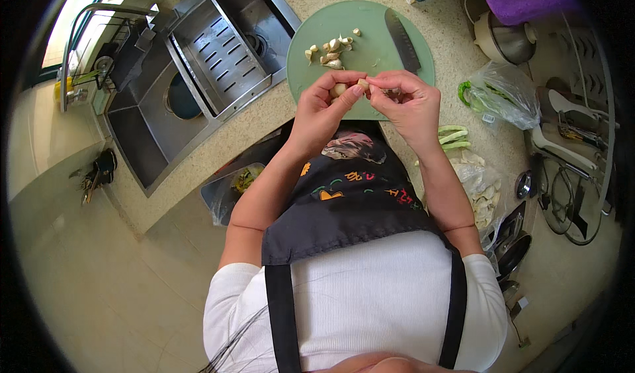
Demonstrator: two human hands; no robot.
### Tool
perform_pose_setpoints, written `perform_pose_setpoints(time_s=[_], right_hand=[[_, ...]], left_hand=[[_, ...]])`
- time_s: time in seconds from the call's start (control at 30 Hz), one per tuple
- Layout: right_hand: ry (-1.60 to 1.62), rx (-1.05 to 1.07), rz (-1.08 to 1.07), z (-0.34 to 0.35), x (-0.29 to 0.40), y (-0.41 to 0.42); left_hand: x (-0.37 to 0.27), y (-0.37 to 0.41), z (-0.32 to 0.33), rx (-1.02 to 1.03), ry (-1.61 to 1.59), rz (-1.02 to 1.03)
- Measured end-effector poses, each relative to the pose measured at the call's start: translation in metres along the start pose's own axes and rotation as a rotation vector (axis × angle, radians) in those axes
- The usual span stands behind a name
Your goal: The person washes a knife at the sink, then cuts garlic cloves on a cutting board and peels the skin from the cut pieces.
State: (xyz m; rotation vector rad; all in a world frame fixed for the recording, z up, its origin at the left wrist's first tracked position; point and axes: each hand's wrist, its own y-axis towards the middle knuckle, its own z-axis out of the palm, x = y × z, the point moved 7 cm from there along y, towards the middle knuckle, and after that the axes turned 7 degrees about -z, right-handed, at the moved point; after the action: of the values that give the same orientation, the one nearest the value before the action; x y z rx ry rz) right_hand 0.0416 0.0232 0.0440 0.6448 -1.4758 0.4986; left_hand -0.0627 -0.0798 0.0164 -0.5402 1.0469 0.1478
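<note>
My left hand (pixel 322 102) and my right hand (pixel 409 105) meet over the near part of a round green cutting board (pixel 317 26). Between their fingertips they pinch a garlic clove (pixel 363 84). Another pale clove (pixel 339 90) rests in the curled fingers of my left hand. Something small and partly hidden shows by the right fingers. Beyond the hands, several garlic cloves (pixel 333 55) lie loosely grouped on the board. A dark-bladed knife (pixel 401 38) lies at the board's right, its handle end hidden behind my right hand.
Left of the board is a steel sink (pixel 149 120) with a slotted tray (pixel 218 55). At right are a plastic bag of green vegetables (pixel 501 93), green bean pods (pixel 454 137), another filled bag (pixel 478 184), a metal pot (pixel 506 40) and glass lids (pixel 560 199).
</note>
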Motion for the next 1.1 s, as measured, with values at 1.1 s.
perform_pose_setpoints(time_s=[1.1], right_hand=[[0.405, 0.534, 0.589, 0.132, -0.054, -0.207]], left_hand=[[0.174, -0.287, -0.072, -0.612, -0.894, 0.062]])
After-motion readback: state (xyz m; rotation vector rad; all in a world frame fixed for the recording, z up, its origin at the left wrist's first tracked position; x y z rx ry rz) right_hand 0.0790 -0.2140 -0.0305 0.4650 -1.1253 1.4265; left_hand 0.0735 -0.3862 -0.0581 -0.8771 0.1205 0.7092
